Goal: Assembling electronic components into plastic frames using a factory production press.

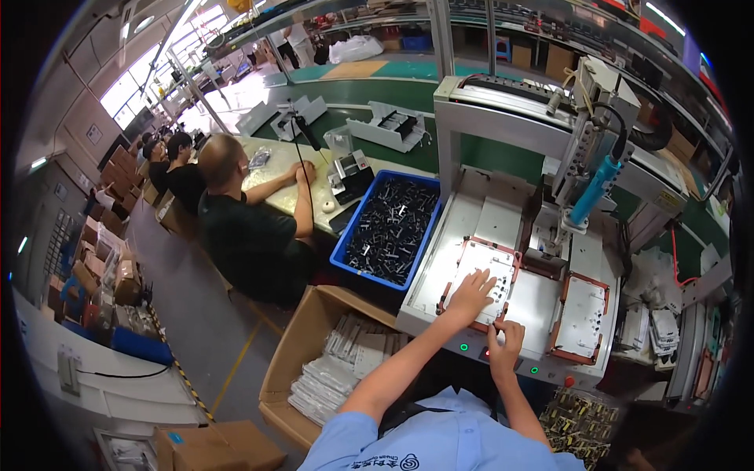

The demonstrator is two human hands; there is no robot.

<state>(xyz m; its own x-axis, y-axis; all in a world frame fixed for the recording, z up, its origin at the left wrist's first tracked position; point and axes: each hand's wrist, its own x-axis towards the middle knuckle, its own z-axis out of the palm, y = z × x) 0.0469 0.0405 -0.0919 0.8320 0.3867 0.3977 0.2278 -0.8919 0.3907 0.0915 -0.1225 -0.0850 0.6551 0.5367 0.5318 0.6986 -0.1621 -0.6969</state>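
My left hand (pixel 471 295) lies flat, fingers spread, on a white panel (pixel 470 264) seated in the left reddish-brown frame fixture (pixel 516 265) of a benchtop machine. At the fixture's front right corner is my right hand (pixel 506 345), its fingers bent and drawn together; whatever may be between them is hidden. A second white panel (pixel 580 318) sits in the right fixture, beyond my right hand. Above and behind the fixtures hangs the machine's tool head with a bright blue cylinder (pixel 594 191).
Left of the machine stands a blue tray (pixel 339 257) of small dark parts. Below it, an open cardboard box (pixel 276 377) holds bagged white pieces. A co-worker (pixel 247 220) sits at the bench to the left. Lit buttons (pixel 534 370) line the machine's front edge.
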